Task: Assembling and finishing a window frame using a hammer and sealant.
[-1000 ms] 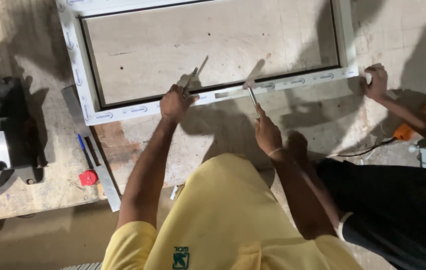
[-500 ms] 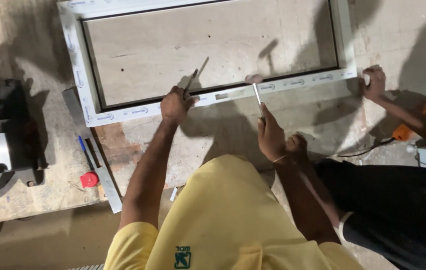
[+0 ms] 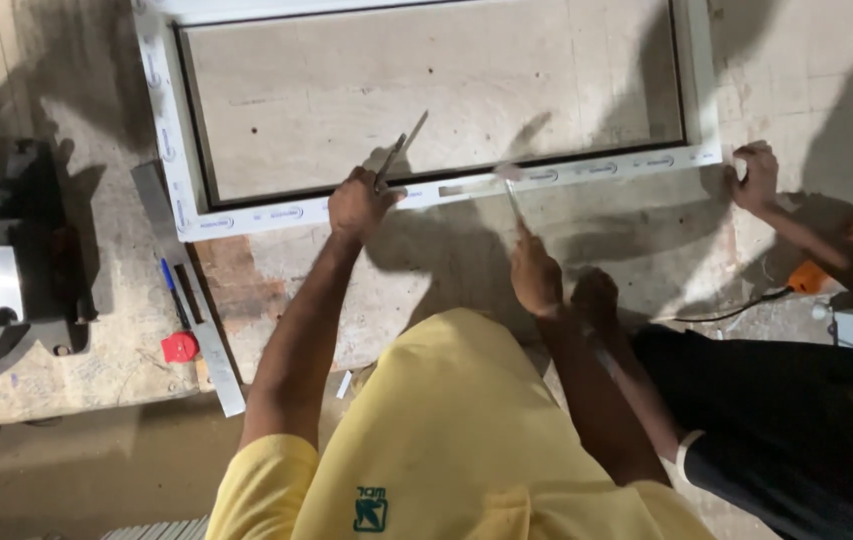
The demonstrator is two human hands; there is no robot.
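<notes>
Fingers: left hand [image 3: 358,203] clamps chisel [image 3: 398,150]; right hand [image 3: 536,278] grips hammer [image 3: 512,192], swung down since, head now on frame [image 3: 426,195] near edge.

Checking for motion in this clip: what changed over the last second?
The right hand drew back from the white frame, its thin tool now tipped on the rail. The left hand kept its metal tool there. The co-worker's hand stayed at the frame's corner.

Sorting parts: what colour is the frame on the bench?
White frame, seen best in the head view.
</notes>
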